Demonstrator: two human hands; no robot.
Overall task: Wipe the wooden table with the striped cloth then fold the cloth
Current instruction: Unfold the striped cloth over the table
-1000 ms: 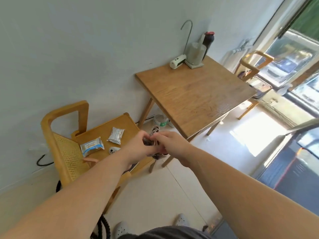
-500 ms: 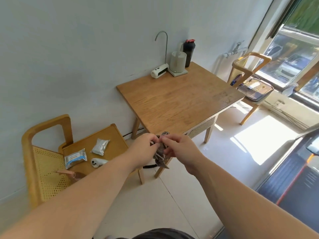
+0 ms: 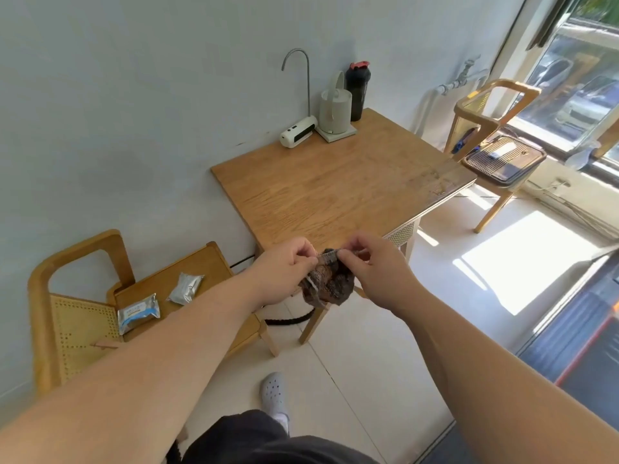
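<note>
The striped cloth is a dark brown bunch with pale bands, hanging in the air just in front of the near corner of the wooden table. My left hand pinches its top edge from the left. My right hand pinches the same edge from the right, thumb and forefinger closed on the fabric. Most of the cloth droops crumpled below my fingers. The tabletop is bare wood except at its far edge.
At the table's far edge by the wall stand a white water dispenser, a pale kettle and a black bottle. A wooden chair with foil packets stands to the left. Another chair holding a tray stands right, by the window.
Both hands have lifted the cloth from beside the left chair toward the table's near corner. The cloth has loosened from a tight wad, and my hands have drawn slightly apart.
</note>
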